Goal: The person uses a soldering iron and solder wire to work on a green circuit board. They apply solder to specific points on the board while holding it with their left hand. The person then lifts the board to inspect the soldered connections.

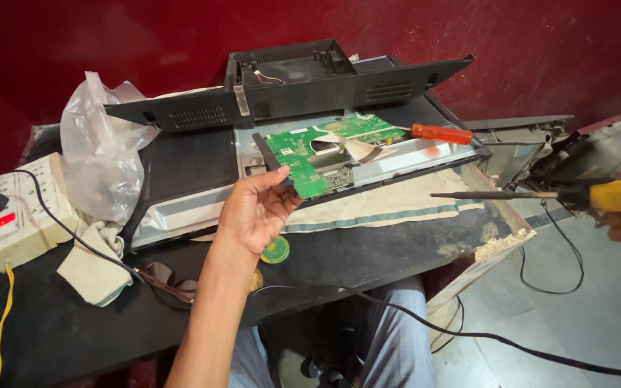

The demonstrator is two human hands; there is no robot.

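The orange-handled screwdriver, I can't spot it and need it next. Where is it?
In the head view, the orange-handled screwdriver lies right of centre on the opened monitor panel, just right of the green circuit board that the left hand holds.

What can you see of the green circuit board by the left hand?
The green circuit board is a flat, roughly L-shaped card with small components, pale tracks and a light flat ribbon across its middle. It lies tilted over the grey metal back of the opened monitor, its near corner raised. The left hand pinches that near left corner between thumb and fingertips. An orange-handled screwdriver lies just beyond its far right end; whether they touch is unclear.
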